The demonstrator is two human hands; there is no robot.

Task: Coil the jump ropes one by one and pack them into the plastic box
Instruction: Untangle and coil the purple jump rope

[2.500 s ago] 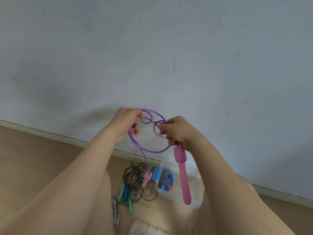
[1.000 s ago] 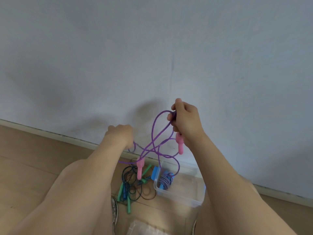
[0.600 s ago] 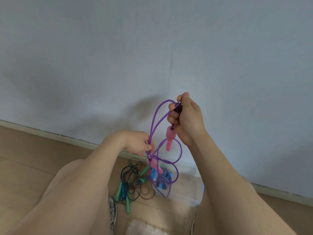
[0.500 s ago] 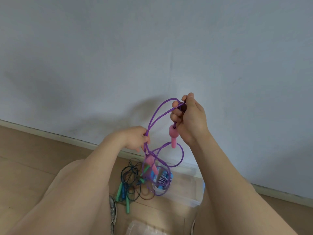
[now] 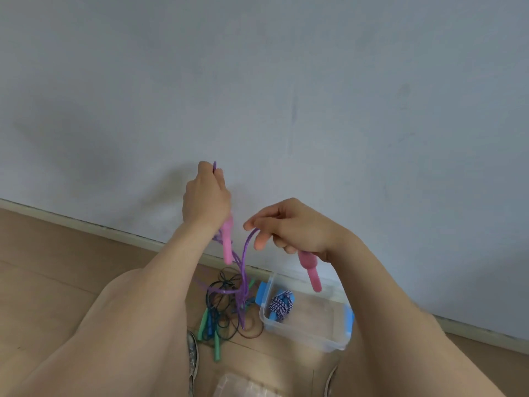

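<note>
A purple jump rope [image 5: 244,262] with pink handles hangs in loops between my two hands, in front of the wall. My left hand [image 5: 207,196] is raised and grips the cord, with one pink handle [image 5: 227,242] dangling below it. My right hand [image 5: 292,227] is lower; it holds the other pink handle [image 5: 310,267] and pinches the cord. On the floor below stands the clear plastic box [image 5: 309,336] with blue latches, holding one coiled blue-and-white rope [image 5: 280,305]. A tangle of dark ropes with green and blue handles [image 5: 226,319] lies left of the box.
A grey wall [image 5: 286,81] with a baseboard rises right behind the box. The floor is light wood. My shoe [image 5: 192,351] shows near the rope tangle. A clear lid [image 5: 243,388] lies at the bottom edge.
My left hand rose from below to the highest point, gripping the cord. My right hand dropped down and to the right with its handle. The rope's loops now hang lower.
</note>
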